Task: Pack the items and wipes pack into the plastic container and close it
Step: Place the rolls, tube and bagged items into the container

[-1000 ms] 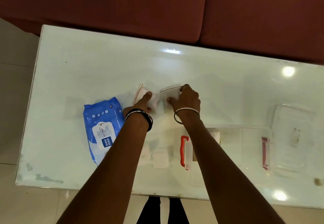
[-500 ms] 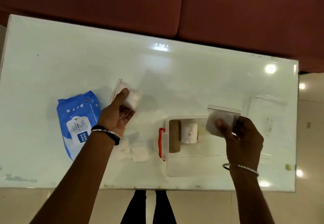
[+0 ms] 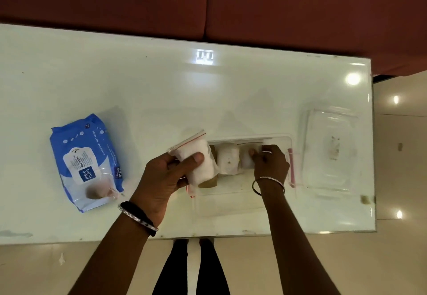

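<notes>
Table [image 3: 161, 91] far half bare; left hand [image 3: 161, 179] grips pouch [image 3: 196, 158] at container [image 3: 242, 193] edge.

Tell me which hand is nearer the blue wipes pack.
Left. The left hand holds a zip bag just right of the wipes pack; the right hand is farther right, inside the container.

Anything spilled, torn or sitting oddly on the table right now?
Nothing spilled or torn. The wipes pack lies flat, slightly askew, left of the container. The clear lid sits off to its right, with a small brownish mark on it. The left hand holds a zip bag; the right hand places another inside.
</notes>
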Demonstrator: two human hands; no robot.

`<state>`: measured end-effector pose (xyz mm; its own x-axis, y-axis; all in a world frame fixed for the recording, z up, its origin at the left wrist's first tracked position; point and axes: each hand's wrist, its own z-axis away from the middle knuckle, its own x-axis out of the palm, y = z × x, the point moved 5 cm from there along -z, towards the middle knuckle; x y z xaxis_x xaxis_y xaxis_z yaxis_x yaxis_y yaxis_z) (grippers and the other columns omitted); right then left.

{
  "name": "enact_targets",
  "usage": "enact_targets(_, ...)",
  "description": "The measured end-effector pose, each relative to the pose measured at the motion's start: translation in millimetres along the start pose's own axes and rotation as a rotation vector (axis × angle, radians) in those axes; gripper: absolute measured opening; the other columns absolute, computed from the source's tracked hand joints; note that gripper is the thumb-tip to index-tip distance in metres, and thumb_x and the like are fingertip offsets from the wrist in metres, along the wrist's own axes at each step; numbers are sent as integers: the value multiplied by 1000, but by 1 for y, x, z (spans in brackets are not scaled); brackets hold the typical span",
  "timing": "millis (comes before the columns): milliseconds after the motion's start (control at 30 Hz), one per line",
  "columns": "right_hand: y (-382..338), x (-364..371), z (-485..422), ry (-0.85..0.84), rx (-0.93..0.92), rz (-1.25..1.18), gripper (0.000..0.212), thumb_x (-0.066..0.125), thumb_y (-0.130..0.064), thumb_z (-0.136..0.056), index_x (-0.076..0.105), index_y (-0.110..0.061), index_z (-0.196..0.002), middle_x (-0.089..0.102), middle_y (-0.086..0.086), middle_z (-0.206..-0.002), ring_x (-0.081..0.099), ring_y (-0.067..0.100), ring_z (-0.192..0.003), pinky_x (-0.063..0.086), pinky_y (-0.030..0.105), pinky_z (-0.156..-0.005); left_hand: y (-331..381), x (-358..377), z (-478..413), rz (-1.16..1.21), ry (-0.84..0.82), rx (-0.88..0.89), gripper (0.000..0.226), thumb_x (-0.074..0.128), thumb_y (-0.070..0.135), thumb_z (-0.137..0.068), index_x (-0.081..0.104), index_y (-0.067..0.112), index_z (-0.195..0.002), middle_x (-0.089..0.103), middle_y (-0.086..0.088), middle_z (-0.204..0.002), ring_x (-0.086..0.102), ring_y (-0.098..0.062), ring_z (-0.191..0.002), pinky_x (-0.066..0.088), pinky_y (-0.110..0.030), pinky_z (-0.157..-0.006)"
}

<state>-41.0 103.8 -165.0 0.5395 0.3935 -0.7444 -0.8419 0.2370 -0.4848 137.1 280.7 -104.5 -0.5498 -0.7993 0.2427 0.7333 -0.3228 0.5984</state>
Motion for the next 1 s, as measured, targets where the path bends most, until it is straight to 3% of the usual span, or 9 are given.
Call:
enact_targets(233,-10,-4,4,-47,-64,76,41,69,-36,-87,62,-6,-114,70,10,-110,64,28,-104,45,31,-83,-12,21,3,-189,63,82,42,83,39,-56,75,22,-94,78,-2,-88,75,-17,-85,58,-25,-62)
enact_targets(300,-17,-17,19,7,-178,90,38,66,-31,-90,62,-6,-118,69,9,-114,65,25,-106,50,38,-91,-17,26,3,-230,76,76,45,83,45,-53,75,24,-92,78,-2,-88,75,-18,-86,60,-32,-68)
enact_targets(367,-20,-32,40,15,-241,11,28,64,-31,-92,67,-12,-111,71,3,-107,66,18,-100,53,29,-88,-23,33,4,-258,63,54,46,80,51,-53,75,25,-90,78,-3,-89,74,-20,-88,60,-41,-80)
enact_targets(467,-16,-42,66,-280,-181,-201,21,61,-43,-91,72,-27,-99,75,-10,-94,68,5,-93,51,10,-79,-35,46,6,-301,19,16,42,74,50,-64,75,24,-96,78,-5,-94,73,-21,-92,58,-45,-87)
enact_targets(533,-11,-40,81,-541,-86,-380,30,63,-46,-86,72,-26,-106,76,-3,-99,71,12,-97,57,26,-84,-44,54,8,-335,-23,-17,36,68,41,-79,73,17,-106,76,-8,-101,71,-25,-98,57,-46,-89)
enact_targets(600,-4,-39,86,-601,-73,-330,41,71,-41,-81,68,-20,-116,75,0,-106,70,18,-100,59,38,-87,-52,61,10,-299,-74,-74,30,60,33,-90,70,14,-112,73,-10,-109,70,-24,-102,57,-40,-88)
enact_targets(700,4,-44,79,-492,-90,-170,42,79,-31,-77,68,-16,-114,74,-1,-103,71,19,-93,60,38,-83,-58,69,14,-297,-124,-118,30,53,31,-95,68,15,-116,71,-7,-114,70,-18,-103,56,-34,-91)
enact_targets(933,12,-76,42,24,-41,-20,44,83,-36,-71,58,-22,-105,76,2,-89,68,14,-71,45,16,-62,-41,58,14,-579,145,173,18,59,28,-93,71,22,-105,73,6,-93,69,-13,-91,56,-33,-87)
enact_targets(1000,6,-72,41,57,-109,55,41,79,-31,-75,56,-20,-107,76,3,-91,68,20,-73,43,22,-63,-39,57,14,-647,172,236,15,60,24,-92,71,21,-101,73,8,-90,70,-10,-87,55,-20,-80)
